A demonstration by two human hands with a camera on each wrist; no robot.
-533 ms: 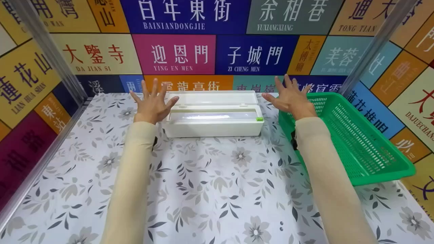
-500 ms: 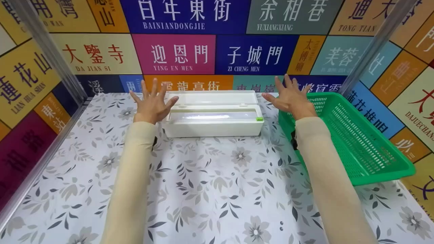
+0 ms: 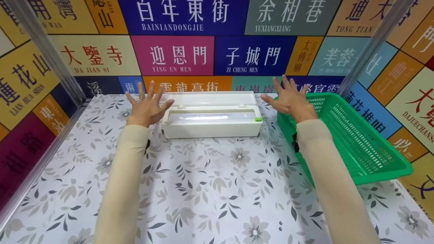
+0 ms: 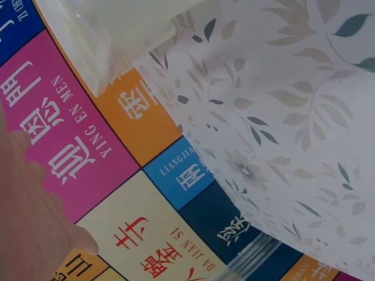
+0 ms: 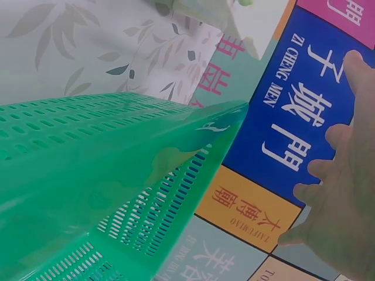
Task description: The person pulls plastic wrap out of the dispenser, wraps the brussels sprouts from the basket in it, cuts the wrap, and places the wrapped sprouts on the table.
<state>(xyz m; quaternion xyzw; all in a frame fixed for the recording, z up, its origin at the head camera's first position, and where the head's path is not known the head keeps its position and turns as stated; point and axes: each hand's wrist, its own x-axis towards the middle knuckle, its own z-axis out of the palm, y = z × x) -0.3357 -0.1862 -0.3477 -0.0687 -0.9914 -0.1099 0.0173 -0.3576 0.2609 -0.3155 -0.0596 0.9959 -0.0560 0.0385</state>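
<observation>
A long white box (image 3: 212, 130) stands near the back of the table with its lid (image 3: 213, 99) raised behind it. Inside lies what looks like a clear film roll (image 3: 212, 117), and a small green tab (image 3: 258, 119) sits at the front right corner. My left hand (image 3: 144, 108), fingers spread, is held up just left of the box, apart from it. Likewise spread, my right hand (image 3: 290, 100) hovers between the box and the green basket (image 3: 383, 178). Neither hand holds anything. Both wrist views show spread fingers at the edge.
The green basket, with perforated walls, stands at the right below my right forearm. A white tablecloth (image 3: 203, 203) with grey flowers covers the table. Behind it rises a wall of coloured sign panels (image 3: 173, 67), with clear corner strips (image 3: 57, 57) at the sides.
My left hand has shifted slightly left, away from the box. The right hand stays nearly in place. The whole head view has moved a little; box and basket stay put.
</observation>
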